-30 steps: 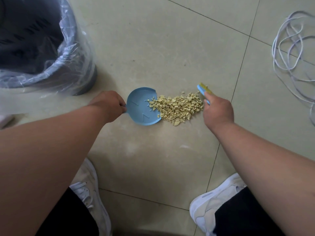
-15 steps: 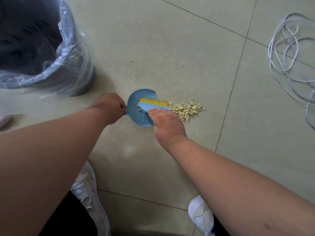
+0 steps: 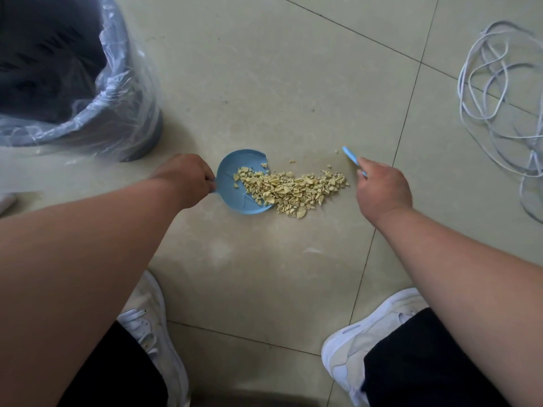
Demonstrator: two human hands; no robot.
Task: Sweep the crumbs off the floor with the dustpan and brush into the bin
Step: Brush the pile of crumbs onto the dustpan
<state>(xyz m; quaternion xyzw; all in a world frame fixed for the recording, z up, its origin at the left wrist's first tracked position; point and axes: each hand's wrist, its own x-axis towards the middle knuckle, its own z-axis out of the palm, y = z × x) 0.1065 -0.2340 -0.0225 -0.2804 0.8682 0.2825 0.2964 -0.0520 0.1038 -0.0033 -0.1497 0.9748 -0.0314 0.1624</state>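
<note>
Floor tiles centre frame: crumbs (image 3: 293, 189) half on dustpan (image 3: 232, 198), L hand (image 3: 188, 179) gripping its handle. R hand (image 3: 382, 189) fingers grip brush (image 3: 351, 156); we sweep w/ short strokes leftward, pan edge flat. Bin (image 3: 73, 83) upper left.

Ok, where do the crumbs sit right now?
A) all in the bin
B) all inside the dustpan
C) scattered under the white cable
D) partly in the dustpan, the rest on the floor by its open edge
D: the crumbs lie in one pile that runs from inside the dustpan out over its open edge onto the floor, toward the right hand gripping the brush.
</note>
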